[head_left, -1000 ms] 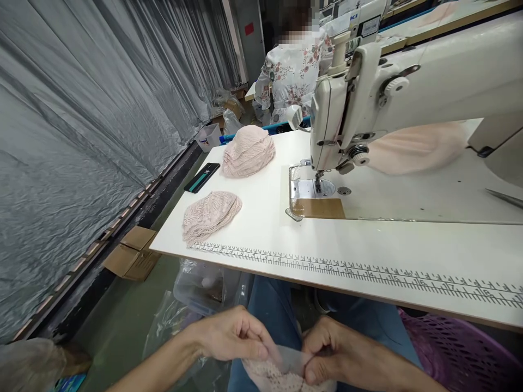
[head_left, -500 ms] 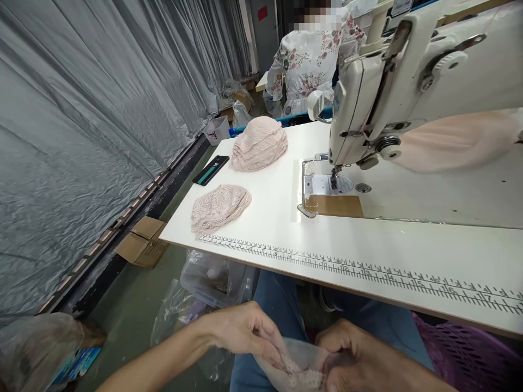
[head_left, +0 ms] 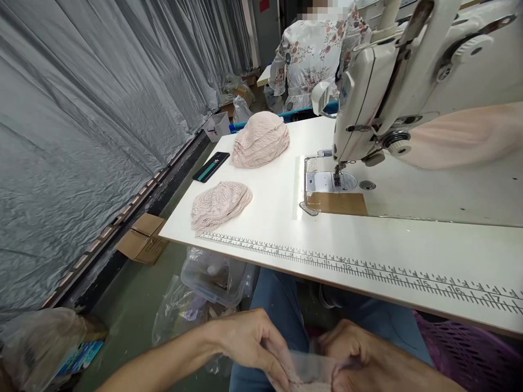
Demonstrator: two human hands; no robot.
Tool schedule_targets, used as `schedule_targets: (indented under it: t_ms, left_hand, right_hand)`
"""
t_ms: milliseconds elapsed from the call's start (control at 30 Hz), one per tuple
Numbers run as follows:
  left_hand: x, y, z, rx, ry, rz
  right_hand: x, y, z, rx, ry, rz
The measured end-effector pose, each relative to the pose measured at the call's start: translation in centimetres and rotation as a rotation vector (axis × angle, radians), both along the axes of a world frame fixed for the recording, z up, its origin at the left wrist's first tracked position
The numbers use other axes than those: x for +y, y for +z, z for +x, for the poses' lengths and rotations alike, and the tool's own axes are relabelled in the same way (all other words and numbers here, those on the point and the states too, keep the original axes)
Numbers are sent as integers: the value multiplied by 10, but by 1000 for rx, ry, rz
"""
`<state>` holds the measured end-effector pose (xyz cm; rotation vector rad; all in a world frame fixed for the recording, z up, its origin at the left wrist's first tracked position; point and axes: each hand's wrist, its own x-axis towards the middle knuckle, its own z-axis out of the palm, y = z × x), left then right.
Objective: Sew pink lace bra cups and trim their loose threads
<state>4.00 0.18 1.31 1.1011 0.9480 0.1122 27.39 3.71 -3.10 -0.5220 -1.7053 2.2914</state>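
Low over my lap, my left hand (head_left: pixel 258 342) and my right hand (head_left: pixel 352 356) pinch a piece of sheer pale pink fabric (head_left: pixel 309 366) between them. Lace texture shows along its lower part, which the frame's bottom edge cuts off. Both thumbs press against the fingers, one hand at each side of the piece. On the table above lie a flat stack of pink lace pieces (head_left: pixel 220 204) and a taller domed pile of pink lace pieces (head_left: pixel 261 140). Neither hand touches these.
A white sewing machine (head_left: pixel 368 103) stands on the white table (head_left: pixel 269 218), with peach fabric (head_left: pixel 469 136) behind its needle. A phone-like dark slab (head_left: pixel 211 167) lies left. Below are a clear plastic bin (head_left: pixel 220 277) and a purple basket (head_left: pixel 461 348). Another person (head_left: pixel 314 60) sits ahead.
Both hands have shifted slightly down and right with the sheer fabric, and less of it shows. The view has tilted a little; the piles on the table stay put.
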Motion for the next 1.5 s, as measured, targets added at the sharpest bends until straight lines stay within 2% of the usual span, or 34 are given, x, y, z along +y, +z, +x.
schedule_targets:
  t_ms: [200, 400, 700, 800, 900, 1167, 1333, 1500]
  left_hand:
    - [8, -1, -3, -42, 2, -150]
    - [8, -1, -12, -15, 27, -154]
    - [5, 3, -7, 48, -26, 75]
    - [4, 3, -6, 3, 23, 118]
    - [1, 2, -3, -1, 97, 70]
    - [-7, 3, 2, 51, 261, -23]
    - [-12, 4, -8, 26, 268, -31]
    - [-18, 0, -7, 153, 268, 79]
  right_hand:
    - [2, -7, 7, 21, 17, -22]
    - [2, -9, 14, 28, 1, -79]
    - [1, -11, 22, 11, -33, -99]
    - [0, -12, 25, -25, -36, -110]
    - [-2, -10, 23, -74, -40, -105]
    - [-15, -7, -8, -198, -123, -39]
    - [-17, -19, -4, -184, -135, -16]
    - [-18, -25, 6, -236, -117, 44]
